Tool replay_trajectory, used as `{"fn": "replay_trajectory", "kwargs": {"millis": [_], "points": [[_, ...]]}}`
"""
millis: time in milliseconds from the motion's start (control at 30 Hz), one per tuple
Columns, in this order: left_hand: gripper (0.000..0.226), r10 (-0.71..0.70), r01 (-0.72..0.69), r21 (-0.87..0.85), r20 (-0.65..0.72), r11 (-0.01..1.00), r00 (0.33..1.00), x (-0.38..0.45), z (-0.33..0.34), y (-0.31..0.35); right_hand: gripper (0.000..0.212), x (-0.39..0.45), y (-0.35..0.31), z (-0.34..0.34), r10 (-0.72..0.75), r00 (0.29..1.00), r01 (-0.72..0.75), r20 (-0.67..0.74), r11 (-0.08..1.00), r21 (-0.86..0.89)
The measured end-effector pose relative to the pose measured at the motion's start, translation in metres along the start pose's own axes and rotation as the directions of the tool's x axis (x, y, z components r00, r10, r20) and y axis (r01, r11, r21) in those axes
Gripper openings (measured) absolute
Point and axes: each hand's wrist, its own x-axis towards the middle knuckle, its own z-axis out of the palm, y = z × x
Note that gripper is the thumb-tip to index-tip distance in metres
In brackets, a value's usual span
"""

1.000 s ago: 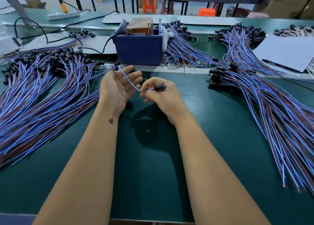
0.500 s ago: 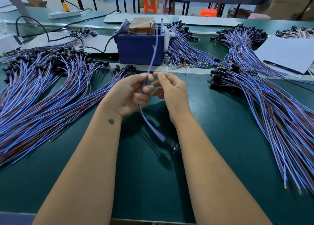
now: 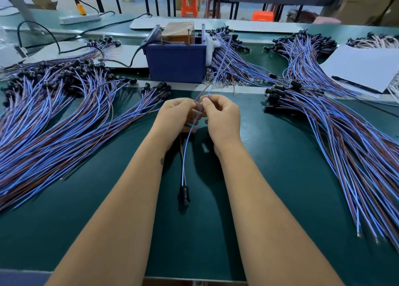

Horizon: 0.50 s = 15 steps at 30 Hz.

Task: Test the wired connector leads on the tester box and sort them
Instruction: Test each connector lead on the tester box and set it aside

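One wired lead (image 3: 187, 147), a blue and a brown wire ending in a black connector (image 3: 185, 194), hangs between my forearms above the green mat. My left hand (image 3: 176, 118) pinches the brown wire near its free end. My right hand (image 3: 222, 118) pinches the blue wire beside it. The two free ends point up toward the blue tester box (image 3: 177, 63), which stands at the back centre with a brown block and two metal pins on top. The ends are apart from the box.
A large pile of leads (image 3: 54, 124) fans over the mat on the left. Another pile (image 3: 345, 139) runs down the right side, and more leads (image 3: 233, 65) lie right of the box. White paper (image 3: 364, 67) lies at the back right. A black cable (image 3: 131, 59) runs into the box.
A second ago my right hand held the connector and the wire lay across my left palm. Since then the connector end has dropped down, and both hands now pinch the free wire ends.
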Motion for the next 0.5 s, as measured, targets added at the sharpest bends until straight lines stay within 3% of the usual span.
{"fn": "replay_trajectory", "kwargs": {"millis": [133,233,500], "points": [[0.029,0.069,-0.07,0.0,-0.204,0.998,0.977,0.006,-0.007,-0.004,0.017,0.001,0.001,-0.001,0.033,0.997,-0.033,-0.075,0.999,0.003],[0.028,0.096,-0.109,-0.02,-0.323,0.994,0.941,0.009,-0.016,-0.007,0.013,0.0,0.002,-0.001,-0.017,0.999,0.013,-0.05,0.997,-0.081],[0.025,0.14,-0.149,0.007,-0.384,0.989,0.913,0.011,-0.019,-0.011,0.033,0.0,0.003,0.001,-0.023,1.0,0.024,0.007,0.986,-0.163]]}}
